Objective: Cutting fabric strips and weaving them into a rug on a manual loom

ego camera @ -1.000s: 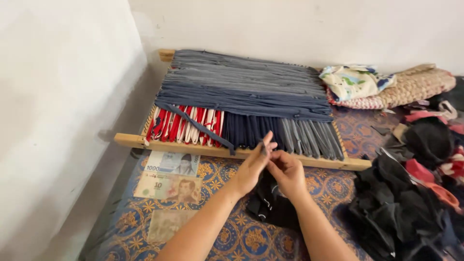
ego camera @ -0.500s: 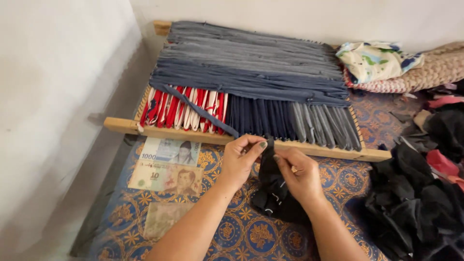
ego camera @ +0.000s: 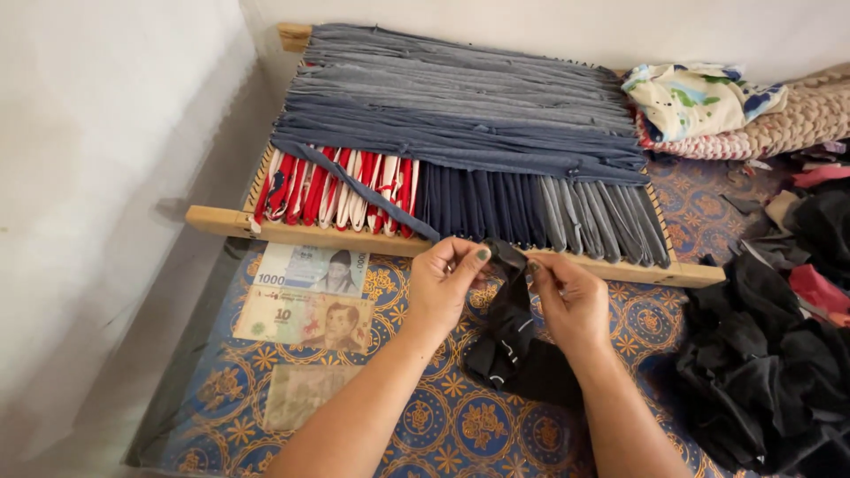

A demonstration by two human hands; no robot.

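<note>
My left hand [ego camera: 449, 283] and my right hand [ego camera: 571, 296] both pinch the top end of a black fabric strip [ego camera: 509, 341], which hangs down between them onto the patterned blue mat [ego camera: 443, 425]. Just beyond my fingers lies a wooden weaving frame [ego camera: 292, 232] strung with red-and-white, dark blue and grey fabric strips. Its far half is woven in grey-blue cloth [ego camera: 460, 106]. A loose blue strip [ego camera: 354, 186] runs diagonally across the red warp toward my left hand.
Three banknotes [ego camera: 305, 296] lie under the clear cover at the left. A heap of black and red cloth scraps [ego camera: 779, 354] sits at the right. A floral cloth [ego camera: 695, 97] and a knitted piece [ego camera: 788, 124] lie at the far right. White walls close off the left and back.
The view has tilted down and closer. My hands have spread slightly and the black strip hangs longer between them.
</note>
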